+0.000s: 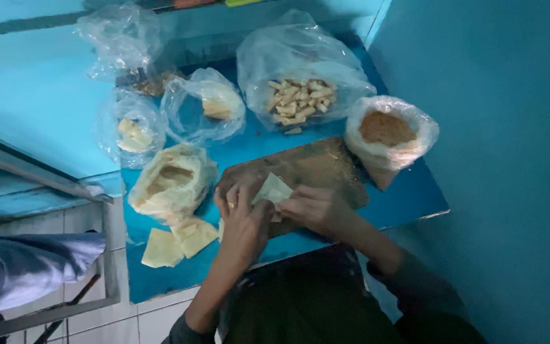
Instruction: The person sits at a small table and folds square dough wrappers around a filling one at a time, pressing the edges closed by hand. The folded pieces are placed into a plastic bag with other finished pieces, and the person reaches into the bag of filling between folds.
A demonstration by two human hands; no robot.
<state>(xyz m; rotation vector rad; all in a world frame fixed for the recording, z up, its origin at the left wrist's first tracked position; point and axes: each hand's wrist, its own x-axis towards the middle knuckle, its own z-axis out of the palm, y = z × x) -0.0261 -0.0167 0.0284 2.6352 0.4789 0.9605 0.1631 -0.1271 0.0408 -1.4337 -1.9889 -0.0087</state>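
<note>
My left hand (242,216) and my right hand (313,207) meet over a dark wooden board (316,167) on a blue table (408,191). Between their fingers they hold a pale, thin dough wrapper (273,189), partly folded. A ring shows on a finger of my left hand. Two flat square wrappers (179,241) lie on the table left of my left hand. Next to them stands an open plastic bag of pale dough sheets (170,181).
An open bag of brown crumbs (386,130) stands at the board's right end. Behind it are a large bag of pale cut pieces (299,95) and smaller plastic bags (202,105). A blue wall (498,127) rises on the right. Tiled floor (116,318) lies at lower left.
</note>
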